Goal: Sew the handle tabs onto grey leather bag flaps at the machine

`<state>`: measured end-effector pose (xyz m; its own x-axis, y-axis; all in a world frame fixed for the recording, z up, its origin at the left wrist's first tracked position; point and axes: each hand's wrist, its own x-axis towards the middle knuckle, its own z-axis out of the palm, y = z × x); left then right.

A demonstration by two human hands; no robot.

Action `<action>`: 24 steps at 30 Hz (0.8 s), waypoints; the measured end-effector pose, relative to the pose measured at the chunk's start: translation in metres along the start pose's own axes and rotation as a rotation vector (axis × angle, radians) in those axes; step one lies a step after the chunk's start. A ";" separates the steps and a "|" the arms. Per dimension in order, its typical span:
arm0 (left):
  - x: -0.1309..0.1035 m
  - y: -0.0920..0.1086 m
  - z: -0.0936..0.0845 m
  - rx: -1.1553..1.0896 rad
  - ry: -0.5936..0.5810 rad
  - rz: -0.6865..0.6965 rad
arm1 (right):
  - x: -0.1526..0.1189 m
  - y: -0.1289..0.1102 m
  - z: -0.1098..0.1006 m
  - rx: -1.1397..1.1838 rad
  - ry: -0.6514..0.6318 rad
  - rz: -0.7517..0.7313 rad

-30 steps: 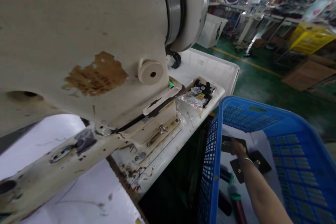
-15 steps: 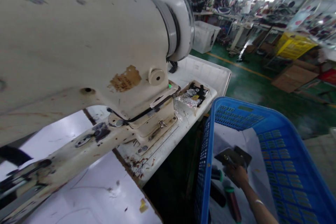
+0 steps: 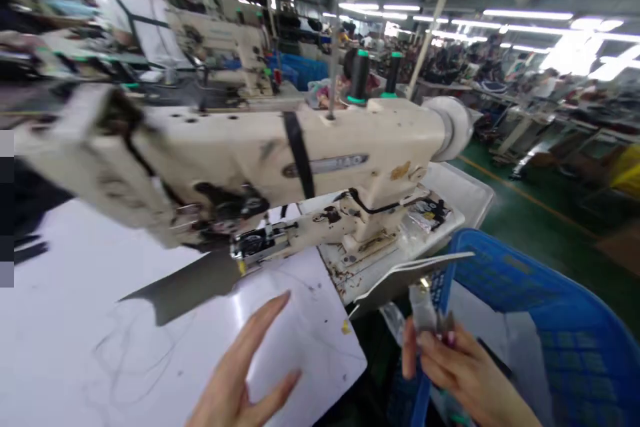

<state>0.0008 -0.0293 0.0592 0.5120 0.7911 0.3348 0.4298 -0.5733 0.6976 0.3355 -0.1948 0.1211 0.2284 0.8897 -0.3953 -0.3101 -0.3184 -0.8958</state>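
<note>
My left hand (image 3: 250,373) is over the white table sheet (image 3: 140,347), fingers spread and holding nothing. At the blue basket's near edge, my right hand (image 3: 455,360) has its fingers closed round a small, blurred, greyish item (image 3: 424,307) with a shiny metal bit at its top. A dark panel with white edging (image 3: 395,280) lies just beyond that hand. Under the head of the cream sewing machine (image 3: 350,153) rests a dark grey flat piece (image 3: 195,283), left of its metal foot area.
The blue basket (image 3: 530,253) stands at the right with white sheets inside. Two dark thread spools (image 3: 359,77) rise behind the machine. A white tray (image 3: 480,190) sits behind the table's right end. Another sewing machine (image 3: 225,40) is farther back.
The view has swung left and back, showing the whole machine. My right hand has moved from inside the basket to its near edge. My left hand has come into view.
</note>
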 end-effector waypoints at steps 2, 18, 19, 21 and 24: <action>-0.012 0.003 0.007 -0.079 -0.063 -0.053 | 0.018 0.014 0.050 0.046 -0.234 0.034; -0.084 -0.060 -0.027 -0.825 0.684 -0.712 | 0.088 0.057 0.250 -0.469 -0.158 -0.231; -0.077 -0.059 -0.026 -0.883 0.729 -0.738 | 0.092 0.065 0.249 -0.482 -0.144 -0.241; -0.057 -0.054 -0.026 -0.998 0.799 -0.788 | 0.099 0.075 0.250 -0.467 -0.180 -0.222; -0.023 -0.047 -0.030 -1.141 0.767 -0.815 | 0.109 0.078 0.251 -0.389 -0.194 -0.145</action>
<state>-0.0532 -0.0138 0.0377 -0.1952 0.9089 -0.3685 -0.5474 0.2108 0.8099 0.1045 -0.0400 0.0594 0.0558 0.9672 -0.2478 0.0906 -0.2521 -0.9634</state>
